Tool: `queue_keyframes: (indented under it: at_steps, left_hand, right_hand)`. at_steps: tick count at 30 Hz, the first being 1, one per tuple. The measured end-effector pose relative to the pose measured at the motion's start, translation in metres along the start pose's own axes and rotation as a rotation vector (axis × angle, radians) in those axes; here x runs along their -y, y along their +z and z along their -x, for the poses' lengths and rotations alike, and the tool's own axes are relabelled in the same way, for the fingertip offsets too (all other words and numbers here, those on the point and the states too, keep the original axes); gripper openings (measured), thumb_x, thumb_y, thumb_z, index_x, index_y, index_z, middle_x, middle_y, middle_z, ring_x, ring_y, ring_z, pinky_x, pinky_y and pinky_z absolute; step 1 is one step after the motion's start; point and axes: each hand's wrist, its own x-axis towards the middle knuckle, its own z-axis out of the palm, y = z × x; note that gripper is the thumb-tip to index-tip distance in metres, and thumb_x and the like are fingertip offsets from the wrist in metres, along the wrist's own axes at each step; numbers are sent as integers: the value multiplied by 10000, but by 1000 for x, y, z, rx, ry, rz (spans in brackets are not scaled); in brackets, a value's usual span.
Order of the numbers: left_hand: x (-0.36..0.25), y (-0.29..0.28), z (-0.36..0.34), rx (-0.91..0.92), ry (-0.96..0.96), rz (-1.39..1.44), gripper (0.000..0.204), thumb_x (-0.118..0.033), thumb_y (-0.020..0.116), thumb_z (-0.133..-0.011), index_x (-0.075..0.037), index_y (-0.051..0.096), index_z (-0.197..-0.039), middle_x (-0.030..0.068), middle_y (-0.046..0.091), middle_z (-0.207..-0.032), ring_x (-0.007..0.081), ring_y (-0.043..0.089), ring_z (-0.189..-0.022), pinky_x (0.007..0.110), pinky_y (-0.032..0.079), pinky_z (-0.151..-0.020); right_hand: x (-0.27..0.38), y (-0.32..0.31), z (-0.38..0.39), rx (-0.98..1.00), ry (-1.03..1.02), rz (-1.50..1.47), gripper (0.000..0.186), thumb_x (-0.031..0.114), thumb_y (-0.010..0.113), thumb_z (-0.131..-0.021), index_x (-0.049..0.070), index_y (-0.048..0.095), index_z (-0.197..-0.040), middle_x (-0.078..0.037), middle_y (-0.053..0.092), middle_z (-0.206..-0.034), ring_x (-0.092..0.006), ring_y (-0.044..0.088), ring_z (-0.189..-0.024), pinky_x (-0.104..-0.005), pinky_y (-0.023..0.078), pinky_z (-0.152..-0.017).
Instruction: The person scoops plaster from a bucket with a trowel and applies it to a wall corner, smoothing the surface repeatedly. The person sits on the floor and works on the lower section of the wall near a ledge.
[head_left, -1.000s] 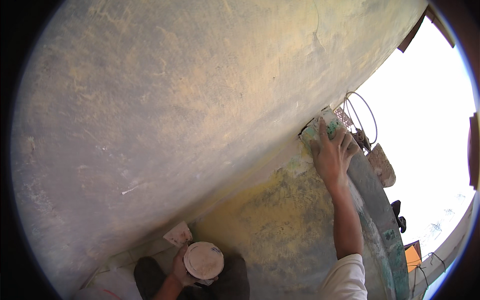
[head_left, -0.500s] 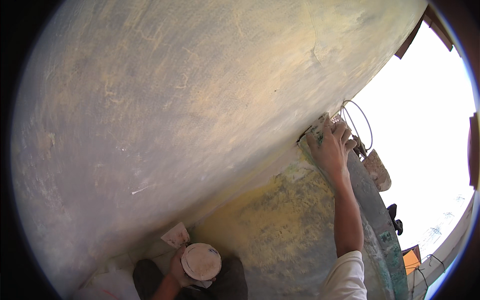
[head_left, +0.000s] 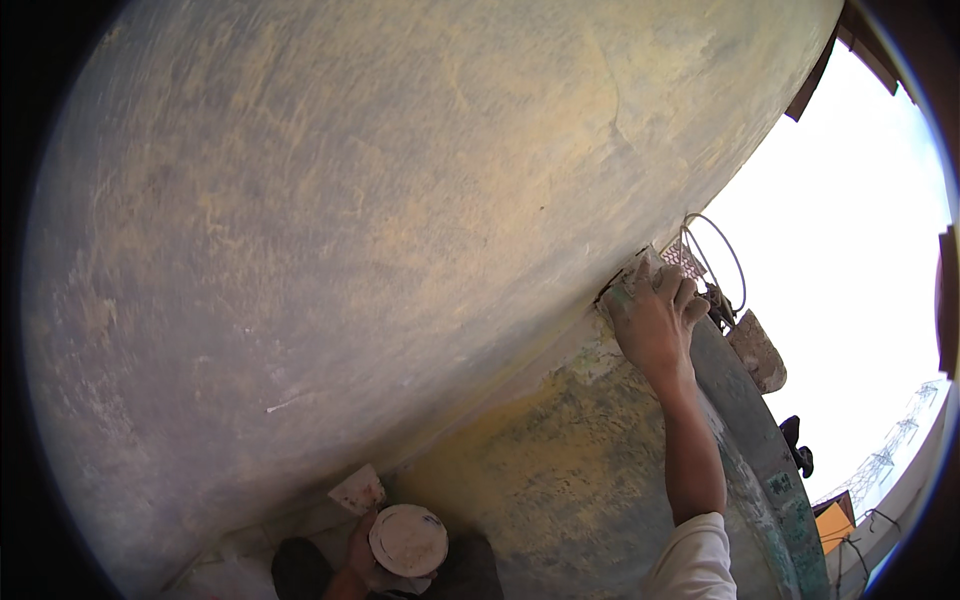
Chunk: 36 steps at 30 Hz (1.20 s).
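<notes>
My right hand (head_left: 662,315) reaches up to where a large mottled grey-yellow surface (head_left: 380,240) meets the top of a lower wall (head_left: 540,430). Its index finger is stretched forward and the other fingers are bent. A pale, dark-edged flat patch lies at the fingertips; whether it is a loose piece in the fingers or part of the wall, I cannot make out. Low down, my left hand (head_left: 358,552) is closed around a round tub (head_left: 408,540) with a pale, smeared top. A flat square scraper blade (head_left: 358,490), stained reddish, sticks out beside that hand.
Along the lower wall's grey-green top edge (head_left: 765,450) sit a looped wire (head_left: 738,262), a rough brick-like block (head_left: 757,352) and a small black object (head_left: 797,447). An orange panel (head_left: 833,525) shows beyond, with bright sky and a pylon. My dark-clothed legs (head_left: 300,568) are below.
The view has tilted slightly, so most things sit a little lower. My right hand's outer fingers are more bent, against the same corner. My left hand still holds the tub.
</notes>
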Motion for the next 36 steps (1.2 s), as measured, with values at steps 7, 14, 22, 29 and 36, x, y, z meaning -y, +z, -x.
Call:
queue_keyframes:
  at_steps: [7,14,22,29,36]
  left_hand:
    - [-9,8,20,29,-162,162,826,-720,427,-941,-89,472,-1471,241,513,-1460,523,555,-1236,754,460,-934]
    - [-4,51,45,8,-105,120,740,-684,377,-985,-125,492,-1456,198,555,-1418,450,600,-1214,729,504,-883]
    - [7,69,44,83,-52,101,762,-667,349,-1007,-83,443,-1487,200,547,-1429,452,584,-1233,711,517,-890]
    - [22,75,42,73,-91,17,745,-669,338,-1012,-107,450,-1487,195,545,-1437,435,587,-1238,709,523,-877]
    - [47,80,38,-67,-148,-108,723,-661,353,-1011,-114,469,-1468,206,557,-1418,435,612,-1202,704,538,-848]
  right_hand:
    - [21,-2,4,26,-70,-185,681,454,667,-954,55,513,-1483,-186,469,-1297,-347,397,-1231,-581,282,-1047]
    - [51,-3,197,561,-693,-768,577,443,775,-868,173,657,-1363,-143,427,-1155,-337,390,-1102,-517,339,-993]
    - [50,37,265,651,-680,-917,713,490,818,-793,134,623,-1380,-167,409,-1113,-332,364,-1104,-478,289,-1008]
    - [38,57,275,599,-610,-1117,601,423,760,-882,153,610,-1397,-184,439,-1182,-366,381,-1129,-494,315,-1037]
    - [73,83,236,549,-583,-1217,541,222,736,-918,76,561,-1408,-151,583,-1201,-305,508,-1118,-428,422,-1019]
